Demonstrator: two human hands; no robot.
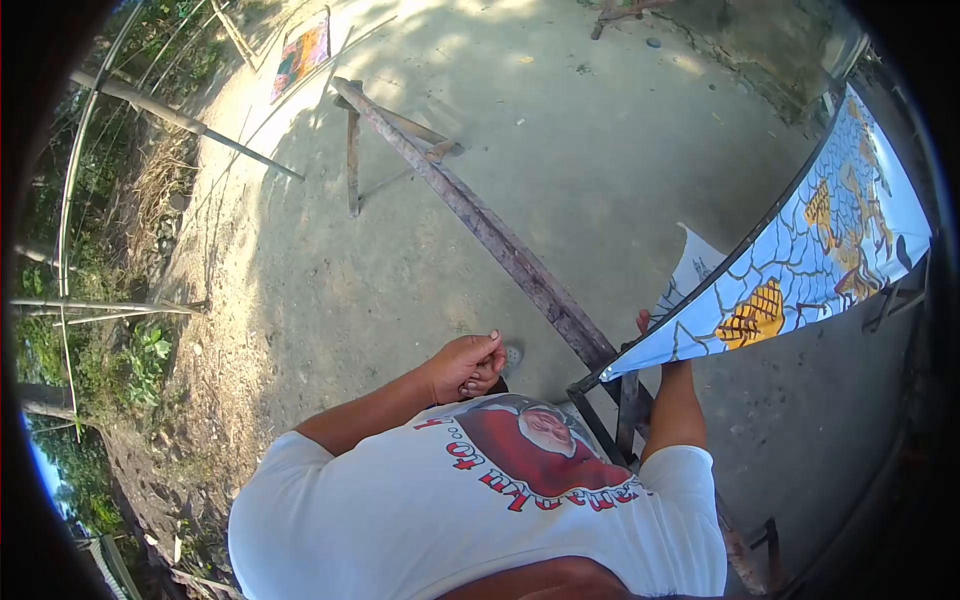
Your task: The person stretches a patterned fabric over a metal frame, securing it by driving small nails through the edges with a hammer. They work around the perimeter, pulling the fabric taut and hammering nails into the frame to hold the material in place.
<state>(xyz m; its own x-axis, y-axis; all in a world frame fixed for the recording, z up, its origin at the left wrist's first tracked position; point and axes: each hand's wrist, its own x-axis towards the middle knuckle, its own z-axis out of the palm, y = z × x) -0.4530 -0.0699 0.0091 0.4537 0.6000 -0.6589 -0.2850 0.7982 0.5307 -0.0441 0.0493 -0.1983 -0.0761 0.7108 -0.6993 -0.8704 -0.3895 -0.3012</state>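
My left hand [470, 368] is in front of my chest with its fingers curled and the thumb pressed on them. Whatever it may hold is hidden. My right hand [643, 320] reaches under the near end of a painted cloth [690, 325]. Only some fingertips show past the cloth's edge, so its grip is hidden. White and pale blue, with dark crackle lines and yellow-orange patterned shapes, the cloth stretches up to the right along a dark bar. Its pointed near corner meets the end of a long wooden beam [500, 245].
The beam runs away to the upper left onto a wooden trestle leg [354, 160]. A colourful panel [301, 55] lies on the sunlit ground beyond. Bamboo poles [150, 105] and plants border the left side. Dark frame pieces [600, 425] stand close to my body.
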